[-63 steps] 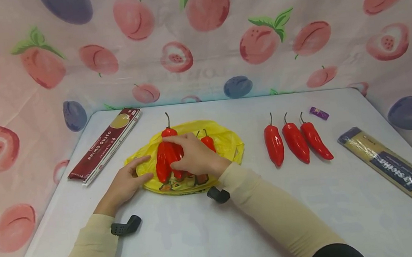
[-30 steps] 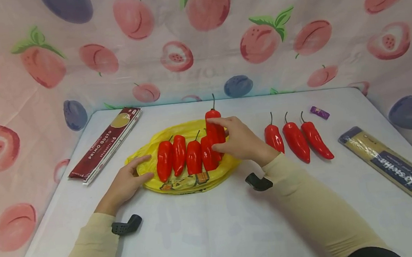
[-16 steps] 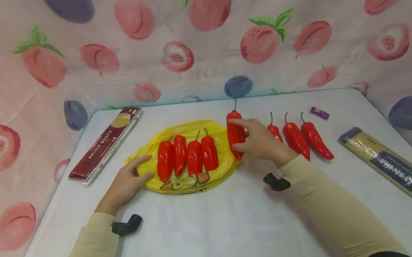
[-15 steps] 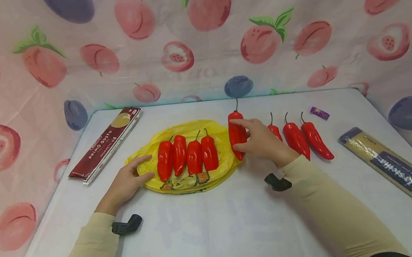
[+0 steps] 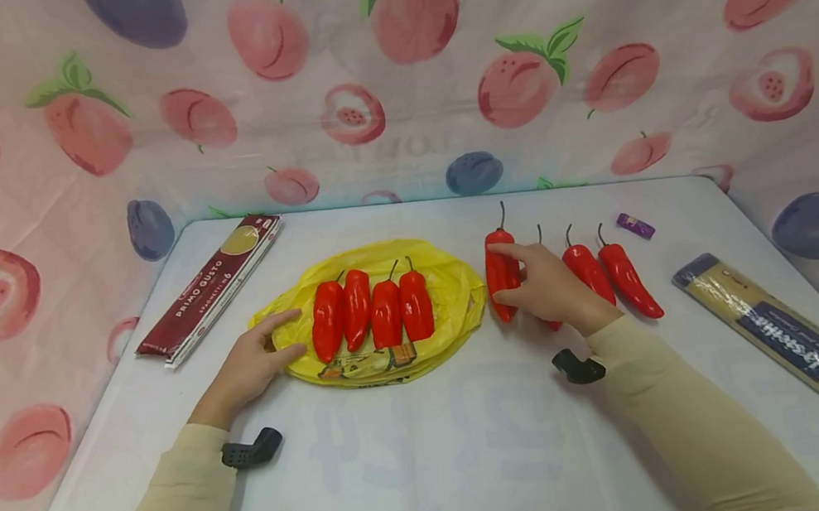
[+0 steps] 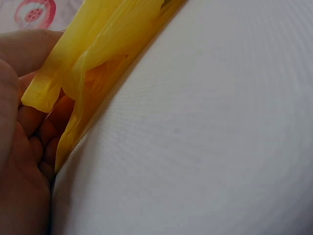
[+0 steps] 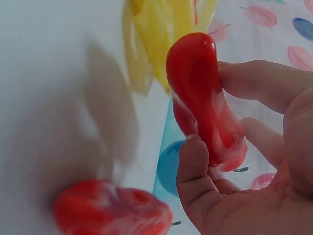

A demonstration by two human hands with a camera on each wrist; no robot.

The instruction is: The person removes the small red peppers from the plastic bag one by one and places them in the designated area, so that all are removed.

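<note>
My right hand pinches a glossy red pepper between thumb and fingers, stem pointing away. The right wrist view shows this pepper raised off the white table, its shadow beside it. Another red pepper lies below and is mostly covered by the hand in the head view. Several red peppers lie in a row on a flattened yellow plastic bag. At the bag's left edge my left hand holds the yellow plastic, fingers curled at its edge in the left wrist view.
Two more red peppers lie right of my right hand, near a small purple wrapped piece. A clear spaghetti pack is at the right, a dark red spaghetti pack at the back left. A fruit-print cloth hangs behind.
My right hand has lifted one red pepper off the yellow bag and carried it right, past the bag's edge, towards the other peppers. My left hand has stayed at the bag's left edge.
</note>
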